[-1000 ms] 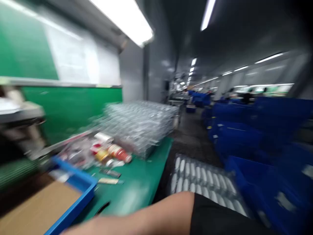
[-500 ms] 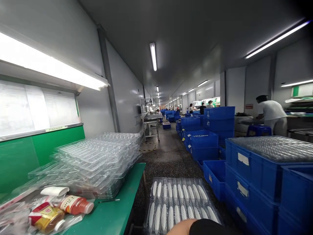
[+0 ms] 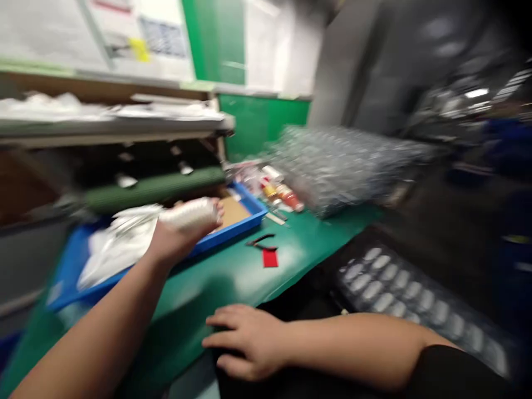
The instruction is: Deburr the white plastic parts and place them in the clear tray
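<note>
In the head view, my left hand (image 3: 174, 237) is closed around a white, oblong, ribbed-looking bundle (image 3: 192, 213), blurred by motion, above the blue tray (image 3: 243, 226). White plastic-wrapped material (image 3: 120, 244) lies in that tray's left part, and a flat tan piece (image 3: 235, 212) in its right part. My right hand (image 3: 251, 341) is held low at the front edge of the green table (image 3: 233, 271), fingers spread and nothing in them. Between the hands and the table's far side are pliers (image 3: 262, 243) with dark handles and a small red square (image 3: 270, 258).
A pile of clear plastic trays (image 3: 344, 166) covers the table's right end, with bottles (image 3: 288, 197) beside it. Lower right, a clear tray of white oval pieces (image 3: 399, 282) stands beside the table. A green roller (image 3: 158, 188) and a loaded shelf (image 3: 112, 113) are behind the blue tray.
My view has swung left and down from the aisle to the table. Both hands now show, the left one with the white bundle in it; earlier only part of one arm showed.
</note>
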Demonstrator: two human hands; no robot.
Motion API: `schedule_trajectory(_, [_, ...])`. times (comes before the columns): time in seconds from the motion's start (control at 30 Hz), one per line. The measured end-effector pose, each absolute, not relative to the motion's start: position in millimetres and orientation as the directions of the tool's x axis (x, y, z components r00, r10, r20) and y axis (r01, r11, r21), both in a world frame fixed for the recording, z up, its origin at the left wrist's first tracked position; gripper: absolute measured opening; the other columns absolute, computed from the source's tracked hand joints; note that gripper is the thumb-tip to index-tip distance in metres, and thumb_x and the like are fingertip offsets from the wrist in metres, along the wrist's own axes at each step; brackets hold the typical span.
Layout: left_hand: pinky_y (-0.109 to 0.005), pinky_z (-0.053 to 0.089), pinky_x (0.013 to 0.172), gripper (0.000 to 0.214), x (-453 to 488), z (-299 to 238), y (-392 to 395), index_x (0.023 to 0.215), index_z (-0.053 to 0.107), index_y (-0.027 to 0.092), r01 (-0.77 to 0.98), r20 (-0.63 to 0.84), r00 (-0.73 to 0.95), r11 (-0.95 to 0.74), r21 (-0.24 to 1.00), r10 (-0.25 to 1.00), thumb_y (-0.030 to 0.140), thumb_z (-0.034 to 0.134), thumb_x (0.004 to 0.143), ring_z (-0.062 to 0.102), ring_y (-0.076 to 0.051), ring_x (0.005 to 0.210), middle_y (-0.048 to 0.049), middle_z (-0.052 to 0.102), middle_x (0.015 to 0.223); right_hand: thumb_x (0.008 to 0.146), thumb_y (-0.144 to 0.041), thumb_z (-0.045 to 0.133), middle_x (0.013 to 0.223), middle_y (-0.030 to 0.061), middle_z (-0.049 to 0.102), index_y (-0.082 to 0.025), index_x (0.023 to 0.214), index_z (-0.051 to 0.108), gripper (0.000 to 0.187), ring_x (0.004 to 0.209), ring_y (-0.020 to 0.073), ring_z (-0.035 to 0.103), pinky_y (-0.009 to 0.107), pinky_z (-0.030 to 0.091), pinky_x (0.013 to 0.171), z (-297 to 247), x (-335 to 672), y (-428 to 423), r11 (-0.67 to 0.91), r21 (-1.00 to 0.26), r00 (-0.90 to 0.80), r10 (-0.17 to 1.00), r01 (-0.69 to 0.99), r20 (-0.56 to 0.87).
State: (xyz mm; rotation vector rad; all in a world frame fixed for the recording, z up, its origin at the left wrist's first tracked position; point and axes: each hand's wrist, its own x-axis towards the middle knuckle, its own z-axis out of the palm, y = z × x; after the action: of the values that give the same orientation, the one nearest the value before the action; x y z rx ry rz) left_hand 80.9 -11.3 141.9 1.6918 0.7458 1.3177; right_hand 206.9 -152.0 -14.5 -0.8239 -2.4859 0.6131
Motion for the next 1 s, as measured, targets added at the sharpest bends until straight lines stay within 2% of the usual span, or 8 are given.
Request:
schedule_trajectory(0.1, [-0.041, 0.062, 0.089, 0.058, 5.7, 148.0, -3.1, 0.112, 0.071, 0.015, -0.191, 0.614, 0.088, -0.592, 0.783, 0.784, 0.039, 0.099, 0.067, 0.073, -0.025, 0.096, -0.0058, 0.075, 0.111, 0.108, -0.052, 0.048, 0.170, 0.0140, 0.032, -0.024, 0.156, 0.050, 0.056, 0.158, 0.0323, 0.028, 0.054, 0.024, 0.129, -25.9, 171.8, -144.9, 0.786, -0.471, -0.805, 0.548, 0.400, 0.229])
schedule_trajectory(0.33, [-0.043, 0.064, 0.092, 0.061, -57.7, 168.6, -62.1, 0.115, 0.067, 0.012, -0.067, 0.663, -0.223, -0.690, 0.721, 0.715, 0.029, 0.100, 0.066, 0.068, -0.023, 0.101, -0.0019, 0.074, 0.103, 0.106, -0.060, 0.044, 0.170, 0.0207, 0.028, -0.015, 0.162, 0.039, 0.072, 0.158, 0.0418, 0.023, 0.061, 0.021, 0.129, -29.1, 130.1, -129.0, 0.766, -0.473, -0.800, 0.570, 0.436, 0.186])
schedule_trajectory(0.5, [-0.037, 0.061, 0.094, 0.063, -90.9, 170.1, -105.7, 0.111, 0.063, 0.018, -0.033, 0.711, -0.321, -0.757, 0.652, 0.626, 0.027, 0.101, 0.061, 0.056, -0.022, 0.127, 0.0041, 0.065, 0.104, 0.108, -0.039, 0.048, 0.153, 0.0190, 0.054, -0.013, 0.142, 0.060, 0.045, 0.144, 0.0331, 0.047, 0.052, 0.037, 0.122, -18.4, 129.4, -141.5, 0.808, -0.560, -0.819, 0.442, 0.186, 0.366])
schedule_trajectory(0.57, [-0.033, 0.061, 0.095, 0.068, -95.9, 158.5, -121.5, 0.111, 0.061, 0.022, 0.022, 0.677, -0.399, -0.731, 0.682, 0.619, 0.035, 0.102, 0.059, 0.046, -0.023, 0.139, 0.0063, 0.062, 0.107, 0.104, -0.030, 0.048, 0.138, 0.0157, 0.065, -0.015, 0.133, 0.064, 0.036, 0.130, 0.0271, 0.058, 0.044, 0.046, 0.115, -30.0, 137.4, -155.4, 0.796, -0.604, -0.840, 0.356, 0.043, 0.409])
schedule_trajectory(0.67, [-0.034, 0.063, 0.093, 0.065, -94.9, 124.8, -150.9, 0.110, 0.063, 0.023, 0.059, 0.583, -0.510, -0.650, 0.758, 0.633, 0.036, 0.100, 0.058, 0.052, -0.025, 0.133, 0.0052, 0.064, 0.108, 0.096, -0.028, 0.056, 0.146, 0.0159, 0.060, -0.016, 0.144, 0.057, 0.050, 0.137, 0.0291, 0.053, 0.045, 0.043, 0.117, -72.6, 146.7, -175.6, 0.758, -0.649, -0.946, 0.253, 0.063, 0.203])
schedule_trajectory(0.73, [-0.040, 0.064, 0.092, 0.056, -93.0, 98.1, -173.5, 0.111, 0.067, 0.020, 0.034, 0.519, -0.545, -0.601, 0.798, 0.658, 0.026, 0.097, 0.064, 0.064, -0.024, 0.113, 0.0015, 0.069, 0.107, 0.089, -0.028, 0.064, 0.157, 0.0207, 0.049, -0.012, 0.154, 0.048, 0.068, 0.146, 0.0347, 0.044, 0.051, 0.038, 0.121, -107.8, 144.9, -182.0, 0.710, -0.664, -0.941, 0.338, 0.237, 0.026])
schedule_trajectory(0.87, [-0.049, 0.064, 0.090, 0.051, -97.4, 61.1, -214.9, 0.113, 0.072, 0.017, -0.023, 0.318, -0.616, -0.420, 0.907, 0.720, 0.024, 0.095, 0.069, 0.073, -0.027, 0.093, -0.0034, 0.073, 0.104, 0.083, -0.025, 0.070, 0.162, 0.0243, 0.041, -0.008, 0.151, 0.053, 0.073, 0.152, 0.0403, 0.035, 0.055, 0.027, 0.127, -151.7, 127.2, -176.5, 0.650, -0.688, -0.910, 0.414, 0.321, -0.033])
schedule_trajectory(1.0, [-0.050, 0.064, 0.088, 0.042, -107.8, 53.1, -240.9, 0.108, 0.076, 0.022, -0.049, 0.211, -0.681, -0.331, 0.942, 0.702, 0.022, 0.094, 0.071, 0.075, -0.030, 0.090, -0.0030, 0.076, 0.104, 0.089, -0.015, 0.060, 0.150, 0.0175, 0.059, -0.013, 0.143, 0.062, 0.055, 0.139, 0.0338, 0.055, 0.048, 0.041, 0.120, -135.0, 126.1, -168.5, 0.610, -0.729, -0.907, 0.419, 0.311, -0.036])
